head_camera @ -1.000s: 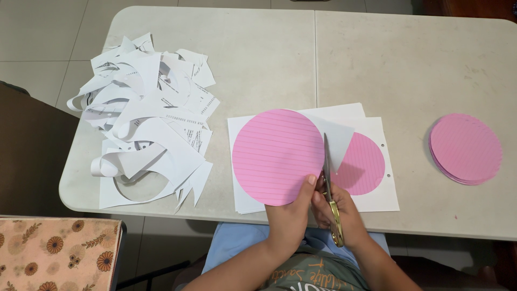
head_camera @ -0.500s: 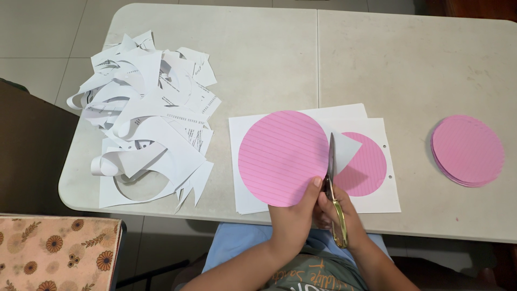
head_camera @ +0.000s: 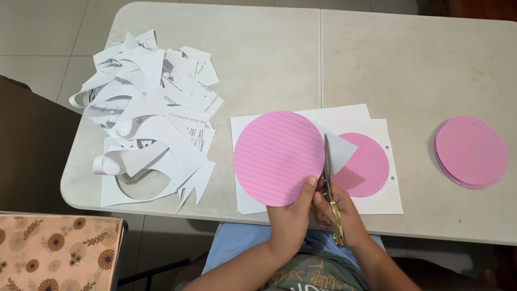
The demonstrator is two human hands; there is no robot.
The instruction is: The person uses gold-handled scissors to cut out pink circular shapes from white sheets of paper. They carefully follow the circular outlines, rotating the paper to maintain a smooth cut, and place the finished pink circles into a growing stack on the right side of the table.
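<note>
Scissors (head_camera: 329, 186) sit in your right hand (head_camera: 338, 211), gold handles wrapped by your fingers near the table's front edge, blades pointing away from you along the right rim of a pink lined paper circle (head_camera: 279, 158). The blades look nearly closed, though you cannot tell for sure from this angle. Your left hand (head_camera: 291, 215) pinches the lower edge of that circle, thumb on top, holding it just above the sheets below.

Just right of the blades, a white triangular flap (head_camera: 340, 151) of paper sticks out from the circle's edge (it partly covers the printed circle beneath). Under your hands lies a small stack of white sheets (head_camera: 385, 199); the top one carries a second pink lined circle (head_camera: 366, 164), still uncut, and has punch holes along its right margin.

Well apart to the right, a neat stack of cut pink circles (head_camera: 471, 152) rests on the grey table (head_camera: 409, 64). Far to your left, a loose heap of white paper offcuts (head_camera: 151, 116) covers the table's left end, one sheet at its front showing a round hole. Off the table's lower left corner, a floral-patterned cushion (head_camera: 56, 253) shows.
</note>
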